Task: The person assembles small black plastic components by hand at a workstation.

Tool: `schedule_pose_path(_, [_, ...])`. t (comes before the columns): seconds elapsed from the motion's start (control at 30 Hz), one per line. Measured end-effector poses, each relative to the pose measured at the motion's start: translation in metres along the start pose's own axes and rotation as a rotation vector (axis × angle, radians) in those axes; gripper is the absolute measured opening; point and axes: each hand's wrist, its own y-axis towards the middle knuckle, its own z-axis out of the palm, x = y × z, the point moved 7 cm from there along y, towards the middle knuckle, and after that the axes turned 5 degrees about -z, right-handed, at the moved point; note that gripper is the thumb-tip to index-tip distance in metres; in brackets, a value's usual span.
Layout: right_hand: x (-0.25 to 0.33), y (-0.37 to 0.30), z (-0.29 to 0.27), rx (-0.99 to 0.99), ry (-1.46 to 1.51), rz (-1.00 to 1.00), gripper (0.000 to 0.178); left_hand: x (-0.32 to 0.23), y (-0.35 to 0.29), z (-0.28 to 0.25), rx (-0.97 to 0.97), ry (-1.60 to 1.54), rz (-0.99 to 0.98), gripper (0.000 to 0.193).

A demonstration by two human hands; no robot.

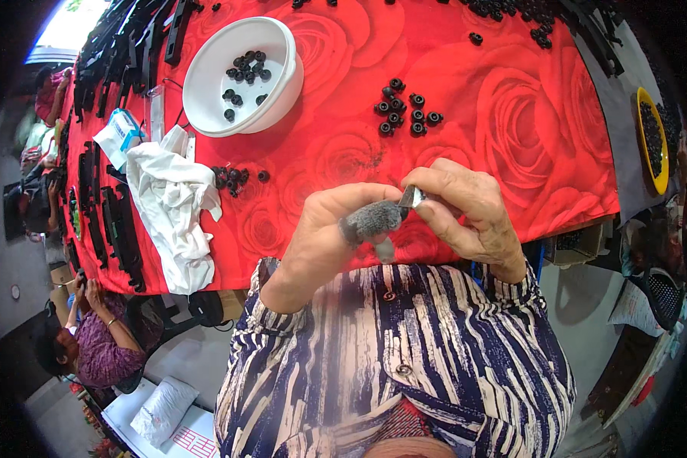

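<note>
My left hand (pixel 313 229) is closed in front of my chest, with a grey fabric finger cover (pixel 374 220) on one finger. Its fingertips pinch a small black part (pixel 404 211), mostly hidden by the fingers. My right hand (pixel 469 210) grips a small metal blade (pixel 411 196) between thumb and forefinger, and the blade meets the black part. On the red rose-patterned cloth (pixel 504 145) beyond lies a group of round black parts (pixel 395 107). Similar parts sit in a white bowl (pixel 286 72) at the far left.
A crumpled white cloth (pixel 172 206) and a blue-and-white packet (pixel 120 137) lie left, beside long black strips (pixel 118 229). More black parts (pixel 233 179) lie near the cloth. A yellow tray (pixel 663 153) stands far right. Another person (pixel 103 340) sits at the left.
</note>
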Motion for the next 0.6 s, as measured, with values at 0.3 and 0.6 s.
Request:
schedule_pose_path(0.3, [-0.015,0.002,0.000,0.003,0.091,-0.078,0.022,0.015,0.007,0.003,0.053,-0.273,-0.106,0.024])
schedule_pose_path(0.6, [-0.011,-0.001,0.000,0.146,0.088,-0.207,0.025,0.022,0.009,-0.001,0.079,-0.361,-0.120,0.021])
